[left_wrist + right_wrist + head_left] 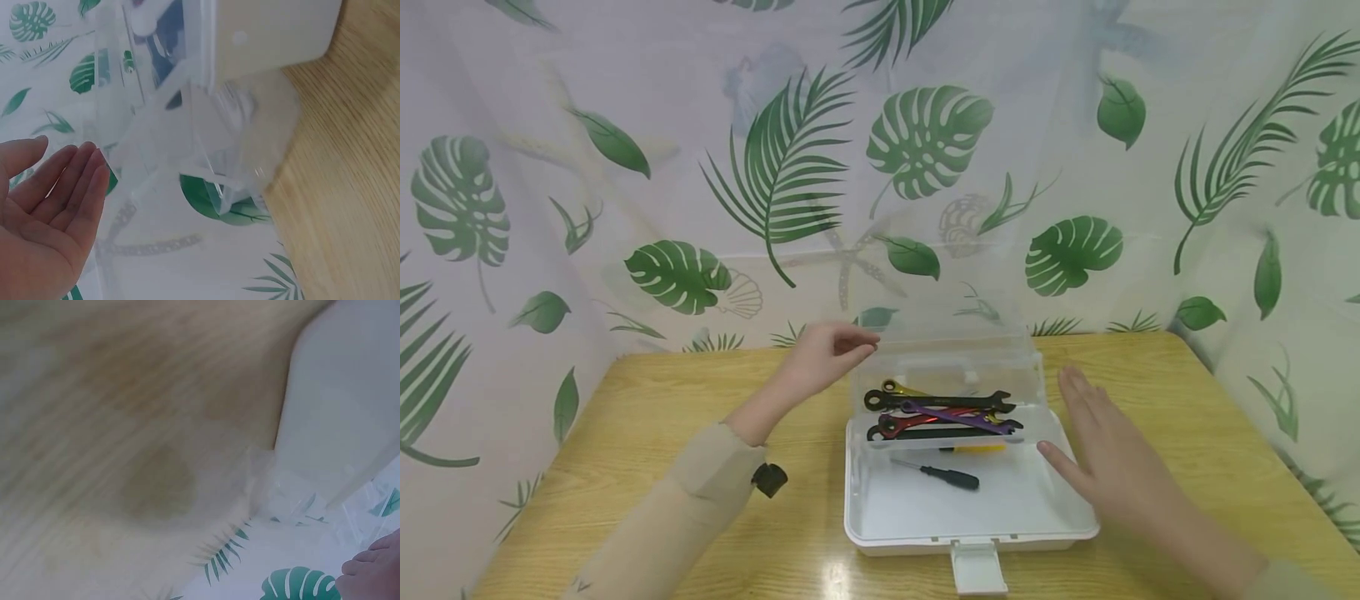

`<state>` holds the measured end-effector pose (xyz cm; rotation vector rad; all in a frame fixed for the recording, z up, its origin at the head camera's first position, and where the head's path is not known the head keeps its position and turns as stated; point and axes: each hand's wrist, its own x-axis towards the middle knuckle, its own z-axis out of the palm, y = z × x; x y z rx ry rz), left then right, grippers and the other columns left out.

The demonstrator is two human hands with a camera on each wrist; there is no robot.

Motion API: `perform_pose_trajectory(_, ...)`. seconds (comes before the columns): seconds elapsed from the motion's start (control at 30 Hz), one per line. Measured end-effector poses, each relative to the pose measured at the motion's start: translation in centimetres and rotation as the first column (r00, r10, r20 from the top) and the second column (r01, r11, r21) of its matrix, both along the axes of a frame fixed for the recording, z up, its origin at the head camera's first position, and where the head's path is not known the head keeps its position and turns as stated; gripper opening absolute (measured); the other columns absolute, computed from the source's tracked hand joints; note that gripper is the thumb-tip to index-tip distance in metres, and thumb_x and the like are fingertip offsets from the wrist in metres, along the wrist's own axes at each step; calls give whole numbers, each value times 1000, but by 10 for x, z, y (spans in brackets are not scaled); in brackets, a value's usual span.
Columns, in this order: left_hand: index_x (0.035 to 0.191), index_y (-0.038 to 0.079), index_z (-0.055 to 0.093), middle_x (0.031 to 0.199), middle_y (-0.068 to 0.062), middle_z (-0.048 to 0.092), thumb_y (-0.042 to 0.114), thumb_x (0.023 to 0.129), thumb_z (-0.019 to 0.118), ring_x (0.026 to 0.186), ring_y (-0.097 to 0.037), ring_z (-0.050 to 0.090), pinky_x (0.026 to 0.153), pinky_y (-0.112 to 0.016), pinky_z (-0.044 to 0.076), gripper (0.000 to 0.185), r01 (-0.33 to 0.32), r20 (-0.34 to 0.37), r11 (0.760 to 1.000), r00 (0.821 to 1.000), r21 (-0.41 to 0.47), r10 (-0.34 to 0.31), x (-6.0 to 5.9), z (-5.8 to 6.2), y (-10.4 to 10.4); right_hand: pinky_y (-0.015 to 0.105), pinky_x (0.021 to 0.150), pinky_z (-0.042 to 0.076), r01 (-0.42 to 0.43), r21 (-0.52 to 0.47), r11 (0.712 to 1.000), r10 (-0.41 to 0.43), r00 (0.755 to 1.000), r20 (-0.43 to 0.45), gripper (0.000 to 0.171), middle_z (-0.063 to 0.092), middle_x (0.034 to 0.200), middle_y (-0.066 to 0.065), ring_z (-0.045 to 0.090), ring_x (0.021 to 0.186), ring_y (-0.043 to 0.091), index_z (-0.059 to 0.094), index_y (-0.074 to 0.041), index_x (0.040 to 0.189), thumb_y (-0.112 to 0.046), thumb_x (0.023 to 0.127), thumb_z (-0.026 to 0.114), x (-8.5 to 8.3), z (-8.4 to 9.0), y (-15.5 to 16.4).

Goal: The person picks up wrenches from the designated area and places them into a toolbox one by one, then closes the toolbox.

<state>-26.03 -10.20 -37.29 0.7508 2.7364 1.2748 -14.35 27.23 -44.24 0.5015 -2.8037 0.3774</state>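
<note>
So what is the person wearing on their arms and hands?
Both arms have long beige sleeves. The left sleeve has a small black knob-shaped device at the wrist. The left hand and right hand are bare: no gloves or rings.

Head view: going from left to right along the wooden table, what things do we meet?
Left hand with beige sleeve → open white plastic toolbox holding coloured wrenches and a small black screwdriver → right hand, fingers straight, beside the box.

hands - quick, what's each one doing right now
left hand: open, holding nothing, by the clear lid
right hand: open, holding nothing, beside the white box
</note>
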Motion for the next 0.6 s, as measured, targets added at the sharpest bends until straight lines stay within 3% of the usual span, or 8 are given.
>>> perform_pose_trajectory(0.13,128,0,74,125,-17,78,15,107,65,112,-32,75,98,-44,62,28,-47,-3,999,999,22,47,-3,-3,-9,67,128,23,23,-41,999,-21,998,59,89,12,177,25,23,159,52,8,0,169,-46,109,56,-9,6,-2)
perform_pose_trajectory(0.37,125,-1,75,125,-19,77,17,107,64,117,-35,74,104,-48,60,28,-109,-11,993,994,44,109,-10,-12,-21,73,124,23,58,-115,992,-40,988,150,88,9,176,27,20,157,58,5,0,169,-48,111,51,-26,12,-3)
perform_pose_trajectory(0.6,127,-2,73,125,-20,77,26,110,60,120,-36,71,107,-51,57,35,-177,87,982,981,67,171,-15,-30,-31,74,124,23,96,-224,970,-48,976,210,82,17,171,35,22,155,60,12,7,167,-46,113,45,-47,11,-1)
